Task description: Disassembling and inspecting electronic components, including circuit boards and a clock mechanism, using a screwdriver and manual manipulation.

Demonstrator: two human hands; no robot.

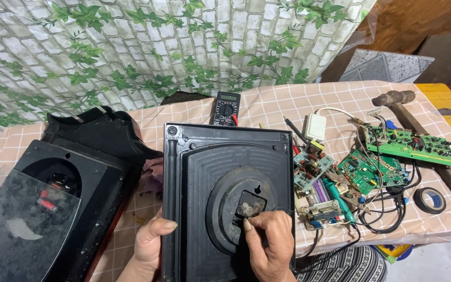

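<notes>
From up here I see my right hand resting on the back of a black plastic casing, fingers curled narrow and the thumb and forefinger pinched at the small recessed opening in the casing's round raised centre; whether they grip anything there I cannot tell. My left hand clamps the casing's left edge, thumb on top, fingers hidden underneath. The casing lies flat in the middle of the desk, which wears a pink checked cloth. Just left of it sits a second black housing with a dusty clear panel over its lower part. Behind the casing, near the far edge, lies a black multimeter. To the right are green circuit boards tangled in wires, a white adapter, a green-handled screwdriver, a roll of black tape and a hammer, well apart from my hands.
</notes>
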